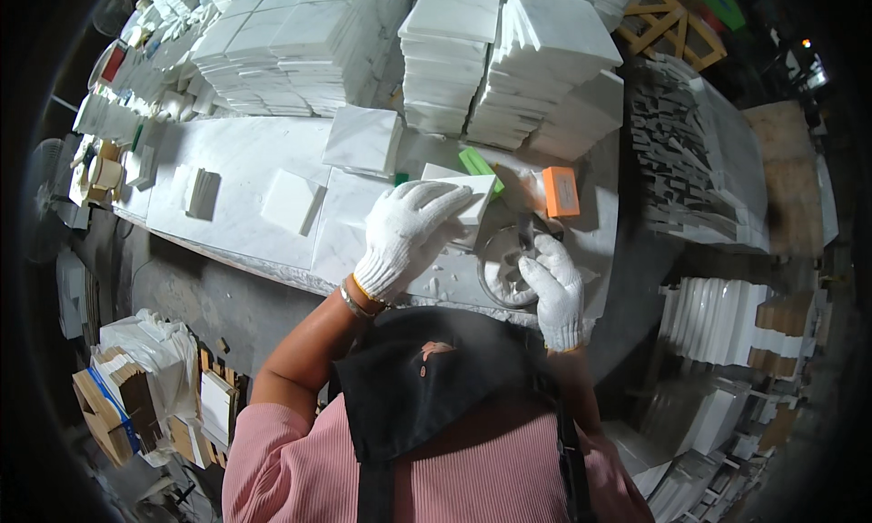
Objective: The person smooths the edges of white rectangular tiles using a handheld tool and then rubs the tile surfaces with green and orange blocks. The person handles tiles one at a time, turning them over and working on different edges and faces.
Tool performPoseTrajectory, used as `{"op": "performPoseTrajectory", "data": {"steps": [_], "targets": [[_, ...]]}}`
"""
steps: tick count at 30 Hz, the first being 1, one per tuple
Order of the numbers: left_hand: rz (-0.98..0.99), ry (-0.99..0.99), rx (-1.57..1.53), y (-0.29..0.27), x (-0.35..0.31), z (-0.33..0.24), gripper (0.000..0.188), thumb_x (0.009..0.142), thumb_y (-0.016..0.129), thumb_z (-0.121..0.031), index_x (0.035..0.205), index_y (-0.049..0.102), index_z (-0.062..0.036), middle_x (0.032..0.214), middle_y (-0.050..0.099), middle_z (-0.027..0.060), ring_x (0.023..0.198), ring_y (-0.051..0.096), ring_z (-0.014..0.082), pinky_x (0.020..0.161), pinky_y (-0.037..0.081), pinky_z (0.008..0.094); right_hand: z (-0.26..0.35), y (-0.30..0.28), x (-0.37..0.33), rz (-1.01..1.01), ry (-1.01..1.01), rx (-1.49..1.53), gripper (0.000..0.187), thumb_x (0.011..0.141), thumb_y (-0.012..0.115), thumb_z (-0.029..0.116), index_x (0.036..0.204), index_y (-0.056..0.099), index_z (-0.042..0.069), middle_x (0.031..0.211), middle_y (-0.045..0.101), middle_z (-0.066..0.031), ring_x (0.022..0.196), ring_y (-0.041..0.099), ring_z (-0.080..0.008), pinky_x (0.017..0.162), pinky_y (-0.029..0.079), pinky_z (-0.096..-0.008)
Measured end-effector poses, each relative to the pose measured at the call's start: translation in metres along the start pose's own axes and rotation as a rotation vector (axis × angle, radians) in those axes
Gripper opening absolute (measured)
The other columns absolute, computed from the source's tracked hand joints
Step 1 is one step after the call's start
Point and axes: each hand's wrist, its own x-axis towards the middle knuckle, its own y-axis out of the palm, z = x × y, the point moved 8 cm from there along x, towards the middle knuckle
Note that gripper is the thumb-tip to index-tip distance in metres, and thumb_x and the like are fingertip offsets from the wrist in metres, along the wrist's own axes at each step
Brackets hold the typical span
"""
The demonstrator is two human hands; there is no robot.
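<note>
My left hand, in a white knit glove, has its fingers laid across the face of a small white marble tile, gripping its left side. Gloved as well, my right hand pinches a putty knife whose dark blade points away from me. That blade is over the far rim of a round metal bowl with white paste inside. Behind the tile lies a bright green block, partly hidden by it. An orange box stands beyond my right hand.
Tall stacks of white marble tiles line the bench's far side. On the bench to the left sit a square tile and a small tile stack. White crumbs lie by the bowl. Wrapped boxes stand on the floor, lower left.
</note>
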Motion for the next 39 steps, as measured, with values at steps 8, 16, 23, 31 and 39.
{"op": "performPoseTrajectory", "data": {"steps": [8, 16, 23, 31, 39], "targets": [[-0.172, -0.029, -0.141, -0.016, -0.015, 0.013, 0.043, 0.073, 0.067, 0.004, 0.115, 0.068, -0.0038, 0.108, 0.068, 0.0157, 0.095, 0.066, 0.032, 0.082, 0.053, 0.0392, 0.01, 0.013, 0.002, -0.02, -0.029, 0.014, 0.012, 0.095, 0.063, 0.014, 0.096, 0.059, 0.003, 0.077, 0.062, -0.0014, 0.063, 0.052, -0.0038, 0.059, 0.043, -0.0183], [-0.049, -0.571, -1.032, 0.007, -0.033, 0.063, 0.05, 0.092, 0.066, -0.038, 0.123, 0.063, 0.0016, 0.109, 0.067, 0.0071, 0.096, 0.061, 0.0152, 0.083, 0.048, 0.0286, 0.027, 0.017, -0.002, 0.038, -0.201, -0.192, 0.023, 0.098, 0.063, 0.026, 0.102, 0.063, 0.003, 0.073, 0.058, 0.0023, 0.063, 0.051, -0.0024, 0.055, 0.043, -0.0184], [0.17, -0.536, -1.259, 0.046, -0.031, 0.069, 0.059, 0.091, 0.066, -0.045, 0.126, 0.061, 0.0014, 0.124, 0.062, 0.0081, 0.114, 0.056, 0.0181, 0.102, 0.04, 0.0319, 0.061, 0.009, 0.016, 0.034, -0.278, -0.364, 0.021, 0.102, 0.052, 0.019, 0.108, 0.064, 0.002, 0.083, 0.063, -0.003, 0.065, 0.056, -0.0056, 0.056, 0.045, -0.0192], [0.32, -0.478, -1.104, 0.037, -0.015, 0.082, 0.057, 0.082, 0.079, -0.037, 0.126, 0.062, -0.0047, 0.129, 0.059, 0.0064, 0.104, 0.059, 0.0149, 0.091, 0.048, 0.029, 0.054, 0.027, 0.044, 0.13, -0.244, -0.415, 0.03, 0.097, 0.059, 0.01, 0.126, 0.065, 0.005, 0.1, 0.069, -0.0011, 0.069, 0.057, -0.0032, 0.054, 0.046, -0.0178], [0.294, -0.425, -1.183, 0.051, -0.017, 0.087, 0.047, 0.083, 0.078, -0.022, 0.124, 0.063, -0.0037, 0.12, 0.063, 0.0094, 0.112, 0.058, 0.0211, 0.099, 0.046, 0.036, 0.082, 0.09, 0.078, 0.502, -0.258, -0.542, 0.033, 0.094, 0.058, 0.004, 0.127, 0.065, 0.005, 0.086, 0.068, 0.0012, 0.064, 0.053, -0.0009, 0.052, 0.043, -0.0176]]}}
